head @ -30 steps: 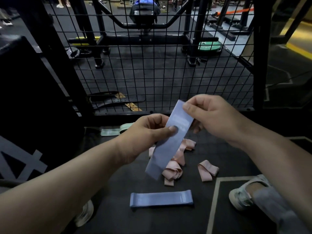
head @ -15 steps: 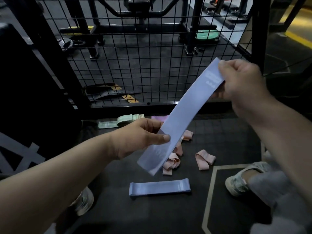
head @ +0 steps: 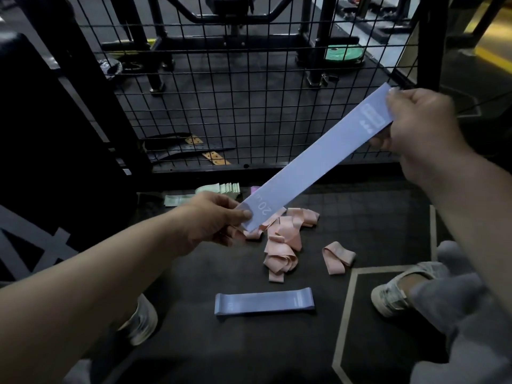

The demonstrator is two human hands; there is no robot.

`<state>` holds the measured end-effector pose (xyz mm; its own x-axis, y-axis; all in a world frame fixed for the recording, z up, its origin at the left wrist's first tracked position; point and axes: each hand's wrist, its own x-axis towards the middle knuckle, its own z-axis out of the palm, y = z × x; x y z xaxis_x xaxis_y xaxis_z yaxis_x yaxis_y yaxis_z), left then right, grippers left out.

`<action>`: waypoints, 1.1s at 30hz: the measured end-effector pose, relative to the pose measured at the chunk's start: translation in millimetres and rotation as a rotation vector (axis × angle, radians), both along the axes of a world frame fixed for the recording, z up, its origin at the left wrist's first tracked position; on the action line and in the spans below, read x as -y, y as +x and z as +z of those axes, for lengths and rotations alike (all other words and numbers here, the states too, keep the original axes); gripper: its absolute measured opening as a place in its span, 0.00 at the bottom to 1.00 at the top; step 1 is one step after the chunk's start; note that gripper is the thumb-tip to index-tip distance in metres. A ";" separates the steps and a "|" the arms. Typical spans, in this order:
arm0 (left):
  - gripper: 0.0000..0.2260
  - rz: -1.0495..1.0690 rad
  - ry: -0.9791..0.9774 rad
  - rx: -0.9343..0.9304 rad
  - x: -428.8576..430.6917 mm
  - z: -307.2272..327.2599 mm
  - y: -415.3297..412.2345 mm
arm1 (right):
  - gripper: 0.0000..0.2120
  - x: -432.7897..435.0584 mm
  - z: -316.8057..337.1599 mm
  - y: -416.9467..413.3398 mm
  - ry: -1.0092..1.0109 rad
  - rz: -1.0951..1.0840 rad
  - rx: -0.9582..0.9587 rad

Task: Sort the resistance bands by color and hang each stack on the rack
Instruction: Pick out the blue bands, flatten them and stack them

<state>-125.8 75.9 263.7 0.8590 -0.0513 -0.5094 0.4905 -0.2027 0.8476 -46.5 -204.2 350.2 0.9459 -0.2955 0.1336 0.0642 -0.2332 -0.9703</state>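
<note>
Fingers of my left hand and right hand pinch opposite ends of a flat, smooth blue resistance band, held taut above crumpled pink bands.

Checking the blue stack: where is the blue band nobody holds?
Head view, lower centre: the flat blue band lies on the floor, nearer the person than the pink bands.

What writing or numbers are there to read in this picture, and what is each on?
"20", on the held band near the left hand; the letters after it are blurred.
Boxed logo on that band by the right hand: unreadable.
Print on the floor band: too small.
White marks on the black box: cut off, unreadable.
</note>
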 end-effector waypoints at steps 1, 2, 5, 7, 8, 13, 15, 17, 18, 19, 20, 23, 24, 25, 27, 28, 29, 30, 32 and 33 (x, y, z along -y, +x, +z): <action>0.05 0.029 -0.019 -0.003 -0.9 -0.7 1.2 | 0.09 -0.2 -0.2 -0.1 -0.005 -0.004 -0.003; 0.05 0.061 -0.031 -0.005 -1.6 -1.3 1.7 | 0.09 -0.2 -0.8 -0.2 -0.008 -0.011 -0.003; 0.07 0.160 -0.082 -0.003 -5.2 -5.5 1.6 | 0.09 1.8 -2.9 -2.6 -0.026 -0.027 -0.015; 0.09 0.230 -0.117 0.018 -8.0 -8.7 0.1 | 0.09 3.6 -6.7 -3.0 -0.077 -0.026 -0.036; 0.09 0.273 -0.124 0.034 -9.6 -10.4 -0.7 | 0.09 4.0 -9.7 -3.7 -0.114 -0.018 -0.048; 0.02 0.456 -0.109 0.117 -18.1 -14.5 2.6 | 0.12 4.8 -24.5 -5.1 -0.399 0.111 -0.080; 0.03 0.458 -0.080 0.122 -23.9 -16.6 2.1 | 0.13 4.9 -27.6 -5.6 -0.462 0.170 -0.102; 0.03 0.460 -0.059 0.115 -30.4 -18.8 0.2 | 0.13 4.0 -29.7 -5.5 -0.539 0.232 -0.185; 0.04 0.465 -0.048 0.110 -33.5 -19.6 -0.2 | 0.12 3.2 -30.7 -5.3 -0.588 0.260 -0.244; 0.05 0.472 -0.037 0.108 -36.3 -20.7 -0.2 | 0.10 2.2 -31.3 -5.9 -0.631 0.285 -0.306; 0.05 0.479 -0.028 0.110 -38.8 -21.6 0.0 | 0.08 1.1 -31.7 -7.0 -0.668 0.305 -0.362; 0.08 0.474 -0.001 0.118 -42.6 -24.4 0.0 | 0.04 0.3 -33.8 -10.5 -0.748 0.356 -0.478; 0.09 0.461 0.010 0.118 -43.1 -25.3 -0.5 | 0.03 0.7 -35.1 -11.5 -0.776 0.372 -0.507; 0.08 0.448 0.021 0.120 -43.6 -26.6 -0.8 | 0.02 1.5 -36.4 -11.8 -0.802 0.389 -0.534; 0.09 0.430 0.060 0.122 -44.5 -27.9 -2.2 | 0.02 3.4 -39.0 -12.3 -0.833 0.429 -0.580; 0.09 0.421 0.088 0.119 -45.0 -28.4 -3.2 | 0.04 4.3 -40.5 -12.8 -0.839 0.452 -0.602; 0.10 0.411 0.117 0.113 -45.4 -28.7 -4.5 | 0.05 5.3 -41.9 -13.3 -0.842 0.474 -0.623; 0.10 0.403 0.139 0.106 -45.5 -29.1 -5.9 | 0.06 5.7 -43.4 -14.4 -0.855 0.490 -0.641; 0.10 0.400 0.174 0.094 -45.8 -29.2 -8.8 | 0.06 5.8 -46.6 -16.7 -0.880 0.507 -0.665; 0.10 0.401 0.184 0.089 -46.0 -29.1 -10.0 | 0.05 5.5 -48.4 -17.5 -0.891 0.509 -0.673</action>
